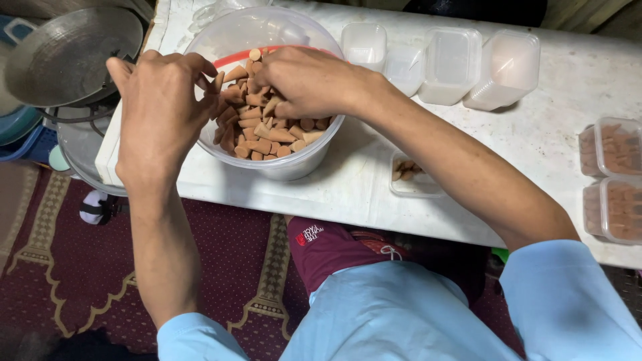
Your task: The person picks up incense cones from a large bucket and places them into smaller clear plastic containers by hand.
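A white, stained desk (535,134) is seen from above, with a dark red patterned carpet (60,267) on the floor below it. A large clear plastic tub (294,160) stands on the desk, directly under both hands, filled with small brown cones (261,130). The right hand (311,80) is laid over the pile inside the tub, its fingers (267,73) curled down into the cones and closed around some of them; exactly how many are held cannot be told. The left hand (160,110) is held at the tub's left rim, fingers (204,73) bent and pinched toward the pile, touching cones at the edge; whether one is gripped cannot be told. Below the right forearm, near the desk's front edge, a small shallow clear box (414,177) is seen with a few cones in it. Beyond the right hand, a row of empty clear boxes (455,63) is lined up along the far side of the desk. Well right of the fingers, filled lidded boxes (612,177) are stacked at the desk's edge. Left of the left hand, off the desk, a round metal pan (67,53) is seen resting on a wire frame. Light blue sleeves (568,301) are worn by the person.
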